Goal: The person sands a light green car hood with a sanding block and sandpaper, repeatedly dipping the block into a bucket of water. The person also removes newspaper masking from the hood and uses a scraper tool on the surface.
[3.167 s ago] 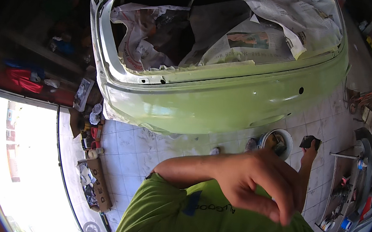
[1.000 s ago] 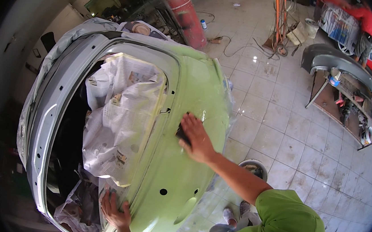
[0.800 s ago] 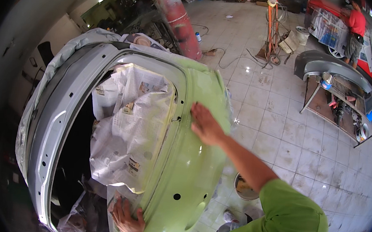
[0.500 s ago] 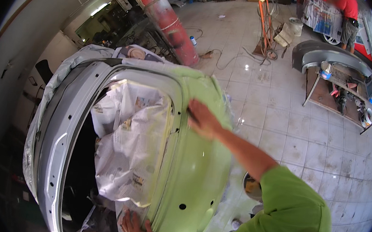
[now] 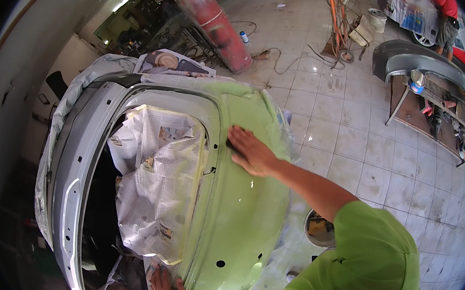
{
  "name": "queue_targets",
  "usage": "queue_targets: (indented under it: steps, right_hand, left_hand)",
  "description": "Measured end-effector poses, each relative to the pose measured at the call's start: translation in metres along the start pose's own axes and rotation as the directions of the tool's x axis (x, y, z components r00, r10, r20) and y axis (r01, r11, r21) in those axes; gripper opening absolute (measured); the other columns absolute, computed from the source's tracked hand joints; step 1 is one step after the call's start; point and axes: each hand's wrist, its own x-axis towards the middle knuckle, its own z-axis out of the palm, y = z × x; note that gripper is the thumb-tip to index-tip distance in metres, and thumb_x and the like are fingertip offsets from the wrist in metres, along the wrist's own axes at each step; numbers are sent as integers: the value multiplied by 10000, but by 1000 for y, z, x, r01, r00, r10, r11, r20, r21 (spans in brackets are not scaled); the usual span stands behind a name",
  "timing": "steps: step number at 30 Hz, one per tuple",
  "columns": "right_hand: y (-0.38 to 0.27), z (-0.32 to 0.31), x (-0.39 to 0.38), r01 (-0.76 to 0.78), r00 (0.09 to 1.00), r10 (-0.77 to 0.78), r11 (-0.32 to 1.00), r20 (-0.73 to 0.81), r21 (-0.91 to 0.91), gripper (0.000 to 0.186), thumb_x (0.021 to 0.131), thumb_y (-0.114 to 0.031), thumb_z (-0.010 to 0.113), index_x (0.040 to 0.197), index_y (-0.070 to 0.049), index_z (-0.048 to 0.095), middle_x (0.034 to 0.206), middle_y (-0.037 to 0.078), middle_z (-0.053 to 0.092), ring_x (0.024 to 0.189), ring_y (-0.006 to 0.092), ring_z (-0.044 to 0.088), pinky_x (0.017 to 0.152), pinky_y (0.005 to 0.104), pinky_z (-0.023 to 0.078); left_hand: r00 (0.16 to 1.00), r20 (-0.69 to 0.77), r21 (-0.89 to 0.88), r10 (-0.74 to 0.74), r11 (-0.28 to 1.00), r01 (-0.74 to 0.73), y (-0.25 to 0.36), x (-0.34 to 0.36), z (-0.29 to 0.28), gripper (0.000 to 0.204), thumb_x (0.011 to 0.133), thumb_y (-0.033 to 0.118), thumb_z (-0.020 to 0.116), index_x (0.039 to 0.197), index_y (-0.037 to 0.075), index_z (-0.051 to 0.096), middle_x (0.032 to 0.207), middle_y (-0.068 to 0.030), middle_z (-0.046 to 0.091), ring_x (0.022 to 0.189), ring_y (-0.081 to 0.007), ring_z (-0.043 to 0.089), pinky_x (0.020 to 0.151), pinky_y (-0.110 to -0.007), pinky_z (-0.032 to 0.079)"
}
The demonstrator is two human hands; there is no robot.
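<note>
A car body with a light green side panel (image 5: 237, 212) fills the middle of the view. My right hand (image 5: 254, 152) lies on that panel near the window edge, its fingers pressed over a dark pad (image 5: 236, 147) that shows only in part beneath the palm. Creased newspaper (image 5: 159, 182), edged with tape, covers the window opening. My left hand (image 5: 167, 288) rests at the lower end of this covering, beside the panel, with fingers spread and no object visible in it.
A bucket (image 5: 318, 231) stands on the tiled floor beside my right arm. Further right, a low workbench (image 5: 437, 114) carries a can, tools and a curved grey car part (image 5: 420, 58). A red post (image 5: 213, 23) rises beyond the car. Another person (image 5: 448, 29) stands at far right.
The view has shifted slightly. My right hand, blurred before, now shows sharply at nearly the same place on the green panel. My left hand stays by the lower end of the newspaper.
</note>
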Motion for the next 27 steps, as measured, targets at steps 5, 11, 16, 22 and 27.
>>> queue_targets:
  steps: [5, 11, 16, 22, 27]
  right_hand:
    - [64, -45, 72, -261, 965, 248, 922, 84, 284, 583, 1073, -294, 431, 1581, -23, 342, 1630, 196, 365, 1524, 354, 318, 1276, 436, 245]
    - [61, -7, 53, -127, 990, 131, 989, -48, 77, 566, 1062, -192, 488, 1592, -53, 349, 1669, 151, 319, 1565, 290, 253, 1299, 426, 190]
    - [76, -25, 38, -16, 1000, 18, 971, -4, 238, 573, 1074, -274, 459, 1598, -65, 352, 1676, 147, 307, 1576, 298, 223, 1304, 444, 169]
    - [75, -21, 58, -203, 969, 216, 972, -117, 115, 674, 1085, -415, 408, 1607, -7, 279, 1697, 180, 229, 1582, 331, 182, 1306, 463, 131]
    - [46, -14, -40, 4, 999, -15, 963, 40, 269, 623, 1076, -324, 464, 1618, -63, 302, 1710, 144, 214, 1589, 294, 181, 1305, 465, 146]
  left_hand:
    - [994, 59, -67, -89, 993, 92, 3, -4, 11, 629, 968, 542, 550, 1215, -22, 677, 1314, -235, 651, 1209, -467, 576, 1058, -570, 429]
    - [995, 32, -47, -90, 995, 92, 4, 0, 13, 640, 983, 559, 530, 1205, -22, 680, 1300, -231, 655, 1200, -457, 577, 1061, -575, 426]
    - [996, 27, -43, -81, 996, 82, -2, -5, 8, 649, 990, 567, 528, 1187, -32, 684, 1273, -232, 668, 1170, -461, 593, 1044, -577, 440]
    - [999, 29, -35, -38, 999, 39, -7, 6, 24, 654, 990, 574, 530, 1188, -31, 686, 1280, -234, 666, 1169, -464, 595, 1030, -578, 451]
    - [997, 38, -27, -73, 997, 74, -9, -8, 16, 655, 991, 580, 528, 1184, -26, 687, 1282, -221, 669, 1175, -460, 593, 1034, -576, 450]
